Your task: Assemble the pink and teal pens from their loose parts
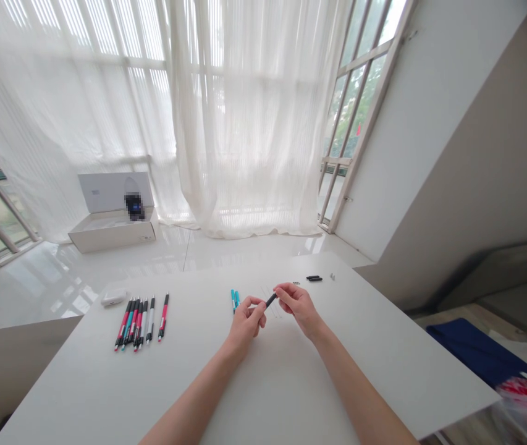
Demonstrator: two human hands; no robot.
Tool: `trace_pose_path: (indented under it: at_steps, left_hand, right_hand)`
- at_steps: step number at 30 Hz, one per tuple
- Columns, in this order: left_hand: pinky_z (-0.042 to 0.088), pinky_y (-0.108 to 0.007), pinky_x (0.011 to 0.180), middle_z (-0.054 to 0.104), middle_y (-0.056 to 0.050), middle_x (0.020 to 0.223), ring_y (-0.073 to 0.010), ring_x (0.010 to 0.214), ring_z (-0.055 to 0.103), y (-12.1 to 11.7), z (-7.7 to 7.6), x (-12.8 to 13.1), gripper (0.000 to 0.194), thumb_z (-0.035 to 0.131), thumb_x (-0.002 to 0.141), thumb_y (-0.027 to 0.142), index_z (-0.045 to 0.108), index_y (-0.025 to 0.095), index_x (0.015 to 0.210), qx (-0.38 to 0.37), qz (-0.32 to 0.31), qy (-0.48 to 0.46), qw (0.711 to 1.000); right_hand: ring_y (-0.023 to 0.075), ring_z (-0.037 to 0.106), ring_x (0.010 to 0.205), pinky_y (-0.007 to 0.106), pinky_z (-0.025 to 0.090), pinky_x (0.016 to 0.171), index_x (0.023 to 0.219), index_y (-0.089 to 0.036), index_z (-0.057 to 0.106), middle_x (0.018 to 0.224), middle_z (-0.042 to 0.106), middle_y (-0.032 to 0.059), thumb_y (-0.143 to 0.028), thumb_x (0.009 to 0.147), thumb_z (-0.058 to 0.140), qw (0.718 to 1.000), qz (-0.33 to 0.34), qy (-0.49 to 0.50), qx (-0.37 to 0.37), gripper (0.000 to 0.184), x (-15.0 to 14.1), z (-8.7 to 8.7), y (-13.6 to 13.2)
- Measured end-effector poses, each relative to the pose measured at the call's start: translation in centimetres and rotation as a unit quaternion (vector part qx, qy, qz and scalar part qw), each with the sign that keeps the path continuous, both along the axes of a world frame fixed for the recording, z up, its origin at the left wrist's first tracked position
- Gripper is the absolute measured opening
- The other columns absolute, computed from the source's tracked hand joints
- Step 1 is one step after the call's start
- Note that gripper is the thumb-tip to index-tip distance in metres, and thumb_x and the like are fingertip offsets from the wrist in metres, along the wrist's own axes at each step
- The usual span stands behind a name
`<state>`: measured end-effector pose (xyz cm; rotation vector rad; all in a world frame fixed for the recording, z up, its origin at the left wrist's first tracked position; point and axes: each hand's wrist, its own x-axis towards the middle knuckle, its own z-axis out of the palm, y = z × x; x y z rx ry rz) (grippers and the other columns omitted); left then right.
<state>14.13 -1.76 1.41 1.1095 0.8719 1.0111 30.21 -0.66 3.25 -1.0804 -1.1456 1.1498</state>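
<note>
My left hand (247,320) and my right hand (296,303) meet above the middle of the white table (263,383). Between their fingertips they pinch a small black pen part (270,300). Both hands are closed on it. Two teal pen pieces (235,300) lie on the table just left of my left hand. Thin clear parts lie under the hands, too faint to make out.
A row of several red, teal and white pens (140,320) lies at the table's left. Small black parts (314,278) sit at the far right. A white case (113,298) rests at the far left edge. An open white box (115,213) stands on the floor by the curtains.
</note>
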Motion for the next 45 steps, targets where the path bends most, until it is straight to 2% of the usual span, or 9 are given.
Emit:
trace_pose_path:
  at_steps: [6, 13, 17, 22, 25, 30, 36, 40, 45]
  left_hand:
    - [0.012, -0.017, 0.043, 0.055, 0.006, 0.061, 0.0009, 0.037, 0.022, 0.1, 0.0, 0.0, 0.038, 0.065, 0.073, 0.051, 0.046, 0.018, 0.082, -0.007, 0.003, -0.023, 1.000]
    - [0.013, -0.019, 0.041, 0.060, 0.001, 0.077, 0.0013, 0.039, 0.022, -0.1, 0.8, -0.3, 0.041, 0.068, 0.072, 0.047, 0.052, 0.018, 0.095, -0.026, -0.035, -0.080, 0.996]
    - [0.011, -0.019, 0.041, 0.058, 0.001, 0.077, 0.0017, 0.039, 0.018, -0.1, 0.8, -0.3, 0.040, 0.070, 0.071, 0.046, 0.053, 0.018, 0.095, -0.023, -0.035, -0.082, 0.996]
    - [0.010, -0.019, 0.041, 0.057, 0.003, 0.073, 0.0018, 0.039, 0.017, -0.1, 0.8, -0.3, 0.040, 0.072, 0.069, 0.044, 0.053, 0.018, 0.093, -0.024, -0.037, -0.083, 0.996]
    - [0.011, -0.019, 0.042, 0.057, 0.003, 0.072, 0.0017, 0.039, 0.017, -0.1, 0.7, -0.3, 0.039, 0.071, 0.070, 0.044, 0.054, 0.017, 0.092, -0.021, -0.031, -0.081, 0.996]
    - [0.013, -0.020, 0.042, 0.057, 0.003, 0.070, 0.0005, 0.039, 0.020, 0.1, 0.3, -0.4, 0.044, 0.071, 0.068, 0.049, 0.054, 0.017, 0.093, -0.023, -0.038, -0.051, 0.998]
    - [0.012, -0.021, 0.043, 0.049, 0.005, 0.056, -0.0020, 0.039, 0.021, 0.1, -0.3, -0.2, 0.047, 0.056, 0.077, 0.060, 0.059, 0.014, 0.086, 0.007, -0.071, 0.026, 0.997]
    - [0.014, -0.021, 0.043, 0.045, 0.005, 0.052, -0.0040, 0.040, 0.022, -0.2, -0.5, -0.1, 0.050, 0.047, 0.081, 0.062, 0.061, 0.014, 0.081, 0.032, -0.072, 0.058, 0.995]
    - [0.019, -0.020, 0.045, 0.042, 0.006, 0.054, -0.0049, 0.044, 0.026, -0.3, -0.2, 0.0, 0.042, 0.052, 0.080, 0.057, 0.058, 0.016, 0.080, 0.058, -0.057, 0.077, 0.994]
  right_hand:
    - [0.0094, 0.040, 0.048, 0.024, 0.027, 0.044, 0.077, -0.018, 0.065, 0.050, 0.047, -0.0040, -0.052, 0.067, 0.073, 1.000, 0.002, -0.012, 0.012, 0.037, 0.1, 0.2, -0.2]
    - [0.0092, 0.041, 0.047, 0.024, 0.027, 0.044, 0.077, -0.017, 0.065, 0.051, 0.048, -0.0043, -0.053, 0.066, 0.073, 1.000, -0.002, -0.026, 0.011, 0.038, 0.3, 0.2, -0.1]
    - [0.0091, 0.041, 0.047, 0.024, 0.027, 0.045, 0.078, -0.017, 0.065, 0.052, 0.050, -0.0035, -0.053, 0.067, 0.072, 0.999, 0.004, -0.032, 0.010, 0.038, 0.5, 0.5, -0.2]
    - [0.0089, 0.043, 0.049, 0.023, 0.027, 0.044, 0.079, -0.018, 0.066, 0.066, 0.061, 0.0017, -0.052, 0.067, 0.072, 1.000, 0.019, -0.023, 0.009, 0.037, 0.6, 0.9, -0.4]
    - [0.0095, 0.043, 0.051, 0.023, 0.028, 0.044, 0.078, -0.018, 0.066, 0.062, 0.058, 0.0008, -0.051, 0.067, 0.072, 0.999, 0.026, -0.031, 0.009, 0.036, 0.7, 0.9, -0.5]
    - [0.0096, 0.039, 0.050, 0.024, 0.029, 0.046, 0.077, -0.018, 0.067, 0.050, 0.049, -0.0034, -0.048, 0.069, 0.071, 0.998, 0.042, -0.051, 0.002, 0.032, 1.1, 0.6, -0.3]
    - [0.0097, 0.039, 0.050, 0.024, 0.029, 0.047, 0.075, -0.018, 0.067, 0.052, 0.050, -0.0031, -0.048, 0.069, 0.071, 0.996, 0.048, -0.076, -0.003, 0.032, 1.2, 0.8, -0.4]
    - [0.0103, 0.041, 0.050, 0.025, 0.031, 0.048, 0.075, -0.018, 0.067, 0.054, 0.052, -0.0028, -0.050, 0.068, 0.071, 0.994, 0.051, -0.093, -0.003, 0.034, 1.4, 0.9, -0.5]
    - [0.0107, 0.043, 0.051, 0.026, 0.033, 0.050, 0.071, -0.018, 0.063, 0.054, 0.051, -0.0034, -0.050, 0.068, 0.071, 0.992, 0.056, -0.114, -0.007, 0.033, 1.8, 1.0, -0.5]
